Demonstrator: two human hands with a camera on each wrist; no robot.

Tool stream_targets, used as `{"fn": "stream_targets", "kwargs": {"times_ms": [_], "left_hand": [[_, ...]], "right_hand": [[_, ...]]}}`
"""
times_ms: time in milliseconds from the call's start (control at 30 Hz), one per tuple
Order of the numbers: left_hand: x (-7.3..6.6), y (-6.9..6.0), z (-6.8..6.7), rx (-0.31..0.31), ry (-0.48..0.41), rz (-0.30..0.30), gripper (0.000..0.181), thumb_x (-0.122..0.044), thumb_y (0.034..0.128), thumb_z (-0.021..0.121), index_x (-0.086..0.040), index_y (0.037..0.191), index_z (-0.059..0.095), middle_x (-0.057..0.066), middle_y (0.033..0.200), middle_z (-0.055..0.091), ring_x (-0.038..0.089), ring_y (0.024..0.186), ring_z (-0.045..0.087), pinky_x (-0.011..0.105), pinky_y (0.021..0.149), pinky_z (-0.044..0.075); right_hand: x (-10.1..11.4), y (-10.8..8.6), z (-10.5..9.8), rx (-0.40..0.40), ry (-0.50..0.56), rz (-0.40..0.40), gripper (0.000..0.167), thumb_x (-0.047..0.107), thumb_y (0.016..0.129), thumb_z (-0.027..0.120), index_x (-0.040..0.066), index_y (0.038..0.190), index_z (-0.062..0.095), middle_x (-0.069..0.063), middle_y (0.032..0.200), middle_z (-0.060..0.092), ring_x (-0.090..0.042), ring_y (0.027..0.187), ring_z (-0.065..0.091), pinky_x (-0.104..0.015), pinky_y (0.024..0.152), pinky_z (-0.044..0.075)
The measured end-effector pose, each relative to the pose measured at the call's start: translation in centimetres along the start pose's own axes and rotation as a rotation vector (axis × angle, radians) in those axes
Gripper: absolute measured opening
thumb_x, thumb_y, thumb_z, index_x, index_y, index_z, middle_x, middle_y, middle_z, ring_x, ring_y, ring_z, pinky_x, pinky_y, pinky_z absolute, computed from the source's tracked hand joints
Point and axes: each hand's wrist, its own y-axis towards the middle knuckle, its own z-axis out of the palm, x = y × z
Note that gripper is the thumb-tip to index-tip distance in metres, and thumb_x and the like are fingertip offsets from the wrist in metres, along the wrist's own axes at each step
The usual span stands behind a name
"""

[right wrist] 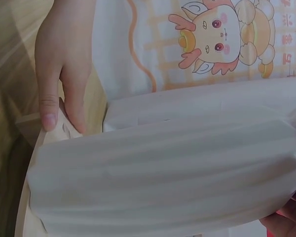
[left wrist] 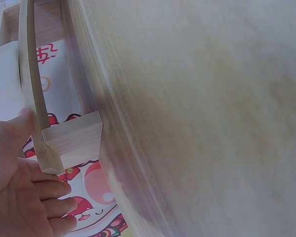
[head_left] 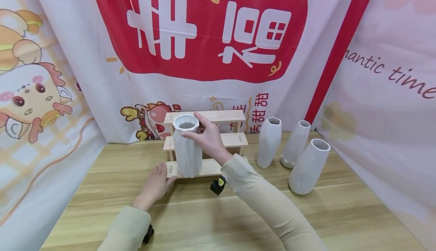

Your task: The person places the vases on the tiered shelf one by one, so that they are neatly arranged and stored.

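Observation:
A white fluted vase (head_left: 188, 150) stands nearly upright at the left part of the lowest board of a three-tier wooden shelf (head_left: 233, 140). My right hand (head_left: 210, 136) grips the vase near its rim, thumb on the near side. In the right wrist view the vase (right wrist: 163, 177) meets the board with its base. My left hand (head_left: 157, 184) holds the left end of that lowest board. Its thumb and fingers lie on either side of the board's end (left wrist: 32, 98) in the left wrist view.
Right of the shelf stand three more white vases: a faceted one (head_left: 269, 143), a narrow-necked one (head_left: 295, 145) and a smooth round-mouthed one (head_left: 310, 167). Printed cloth (head_left: 204, 65) hangs behind the wooden table (head_left: 218, 220) and along both sides.

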Motion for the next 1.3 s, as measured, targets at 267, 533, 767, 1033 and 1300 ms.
{"fn": "stream_targets", "kwargs": {"times_ms": [267,533,767,1033,1300], "left_hand": [[0.1,0.1,0.1,-0.001,-0.013,-0.002,0.068,-0.03,0.0968,0.047,0.022,0.132,0.023,0.04,0.135,0.024,0.051,0.125,0.025,0.056,0.105,0.02],[0.2,0.1,0.3,-0.009,-0.013,0.016,0.068,-0.03,0.0965,0.047,0.022,0.132,0.023,0.04,0.136,0.023,0.051,0.125,0.024,0.055,0.105,0.019],[0.3,0.2,0.3,-0.003,-0.013,0.004,0.068,-0.031,0.0963,0.048,0.022,0.133,0.023,0.04,0.136,0.024,0.05,0.126,0.025,0.054,0.105,0.02],[0.3,0.3,0.3,0.002,-0.017,0.0,0.068,-0.03,0.0964,0.047,0.022,0.133,0.022,0.04,0.136,0.023,0.05,0.126,0.024,0.055,0.105,0.019],[0.2,0.1,0.1,0.017,-0.018,-0.007,0.07,-0.031,0.0966,0.047,0.021,0.134,0.02,0.039,0.137,0.021,0.05,0.126,0.023,0.055,0.105,0.019]], "right_hand": [[0.0,0.2,0.5,0.014,0.008,0.008,0.074,0.021,0.074,0.078,0.006,0.137,0.043,-0.006,0.123,0.057,-0.012,0.102,0.056,-0.021,0.084,0.047],[0.3,0.3,0.6,0.035,-0.014,-0.001,0.076,0.022,0.073,0.079,0.005,0.137,0.043,-0.006,0.124,0.057,-0.011,0.1,0.057,-0.022,0.083,0.048],[0.4,0.4,0.7,0.045,-0.037,0.023,0.076,0.024,0.073,0.079,0.007,0.138,0.043,-0.005,0.123,0.058,-0.011,0.093,0.055,-0.021,0.077,0.048],[0.7,0.2,0.8,0.032,-0.048,0.019,0.077,0.022,0.073,0.079,0.006,0.138,0.042,-0.006,0.123,0.058,-0.012,0.097,0.057,-0.022,0.079,0.049],[0.9,0.3,0.7,0.058,-0.073,0.044,0.076,0.024,0.075,0.077,0.007,0.14,0.039,-0.005,0.127,0.055,-0.012,0.106,0.054,-0.024,0.087,0.046]]}}
